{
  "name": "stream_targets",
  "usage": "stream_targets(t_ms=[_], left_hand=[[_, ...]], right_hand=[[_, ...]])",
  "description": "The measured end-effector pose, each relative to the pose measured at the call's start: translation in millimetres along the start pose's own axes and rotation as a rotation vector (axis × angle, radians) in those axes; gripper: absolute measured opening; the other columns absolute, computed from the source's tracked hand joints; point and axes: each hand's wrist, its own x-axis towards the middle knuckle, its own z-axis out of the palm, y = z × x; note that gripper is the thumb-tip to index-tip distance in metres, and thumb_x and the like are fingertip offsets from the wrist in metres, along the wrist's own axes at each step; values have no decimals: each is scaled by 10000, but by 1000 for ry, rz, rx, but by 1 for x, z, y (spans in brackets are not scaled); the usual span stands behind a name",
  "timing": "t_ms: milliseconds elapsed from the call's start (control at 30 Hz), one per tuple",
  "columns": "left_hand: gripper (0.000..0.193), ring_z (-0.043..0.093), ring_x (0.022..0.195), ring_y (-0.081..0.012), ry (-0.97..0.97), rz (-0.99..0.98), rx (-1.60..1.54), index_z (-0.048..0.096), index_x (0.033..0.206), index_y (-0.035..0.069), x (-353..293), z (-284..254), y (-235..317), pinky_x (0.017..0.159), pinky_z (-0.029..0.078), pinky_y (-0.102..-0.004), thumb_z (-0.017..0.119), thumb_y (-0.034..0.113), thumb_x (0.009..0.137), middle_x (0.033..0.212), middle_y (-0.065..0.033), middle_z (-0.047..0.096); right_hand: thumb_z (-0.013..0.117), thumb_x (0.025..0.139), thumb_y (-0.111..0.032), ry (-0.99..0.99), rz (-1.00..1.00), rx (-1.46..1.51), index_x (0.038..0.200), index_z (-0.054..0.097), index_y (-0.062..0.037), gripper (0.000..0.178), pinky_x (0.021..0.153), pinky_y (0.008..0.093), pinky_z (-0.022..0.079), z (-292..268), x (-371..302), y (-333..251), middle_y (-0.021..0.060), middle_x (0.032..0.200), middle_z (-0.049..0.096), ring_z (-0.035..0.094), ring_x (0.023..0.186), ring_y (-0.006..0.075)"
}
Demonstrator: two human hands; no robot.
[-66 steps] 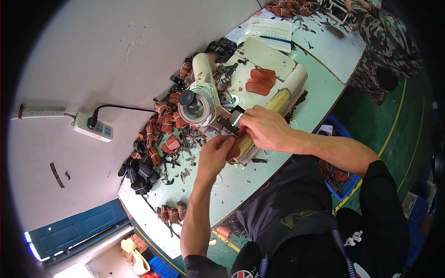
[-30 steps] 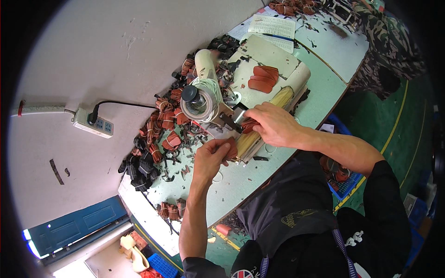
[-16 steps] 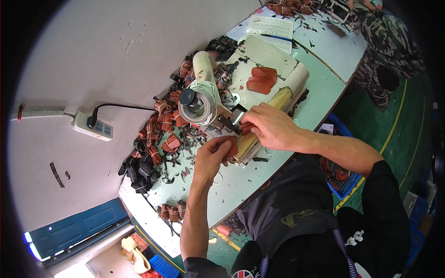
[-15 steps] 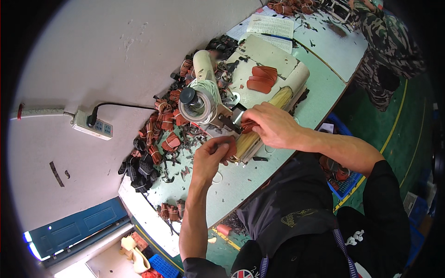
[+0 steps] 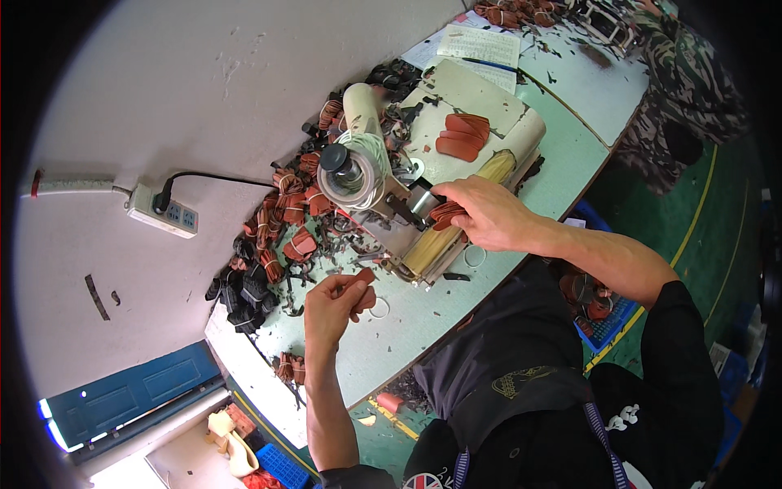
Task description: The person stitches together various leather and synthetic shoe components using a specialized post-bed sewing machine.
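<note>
My left hand (image 5: pixel 332 308) is raised over the table, left of the cream machine (image 5: pixel 509 114). Its fingers pinch a small reddish-brown leather piece (image 5: pixel 365 277). My right hand (image 5: pixel 493 216) is closed on a small stack of reddish-brown leather pieces (image 5: pixel 445 213). That stack is beside the machine's shiny metal roller (image 5: pixel 423 201), above a bed wrapped in yellowish material (image 5: pixel 428 253). More leather pieces (image 5: pixel 463 136) lie fanned out on top of the machine. A black knob (image 5: pixel 334 158) tops the machine's head, next to coiled white cord (image 5: pixel 373 159).
Banded bundles of reddish-brown strips (image 5: pixel 300 243) and black bundles (image 5: pixel 248 289) line the wall side, among dark scraps. A power strip (image 5: pixel 163 213) is on the wall. An open notebook (image 5: pixel 481 47) lies behind the machine. A blue crate (image 5: pixel 607 322) stands below; a person in camouflage (image 5: pixel 692 81) is at the far right.
My left hand has drawn back from the machine, leftward and toward me, with the leather piece in its fingers. My right hand has shifted slightly right, and more of the roller shows.
</note>
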Motion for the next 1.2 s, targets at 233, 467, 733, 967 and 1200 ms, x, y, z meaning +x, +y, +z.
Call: stream_targets(t_ms=[233,467,733,967,1200], left_hand=[[226,483,483,-49,-268,-50,-328,663,927,-13,6,24,17,411,348,-195,660,213,921,651,-18,620],[301,477,472,-49,-180,-39,-242,690,932,-21,15,52,41,395,333,-207,637,276,929,617,-25,608],[335,542,576,-66,-23,128,81,724,943,-28,23,71,55,515,405,-232,630,293,918,675,-58,665],[255,596,612,-86,-203,195,-503,676,1077,-32,19,51,20,540,480,-226,644,165,918,805,-76,697],[236,566,532,-86,-59,119,-292,683,979,-36,26,58,28,486,459,-231,686,177,879,705,-62,666]], right_hand=[[614,795,-36,-47,-56,-77,1014,650,-46,221,853,434,448,-1,1,-5,140,931,622,569,937,338],[636,802,-14,-79,-50,-25,1007,640,-39,207,876,408,441,5,2,-6,116,968,605,550,983,317],[640,792,1,57,-125,-76,990,621,-31,201,876,401,444,20,6,-13,111,971,584,542,991,316],[640,800,-9,4,-61,-92,1054,598,-30,258,856,415,443,3,0,-13,115,945,598,554,970,319],[640,794,-8,-82,-21,37,1027,641,-31,234,887,405,443,4,3,-11,122,998,610,556,1017,325]])
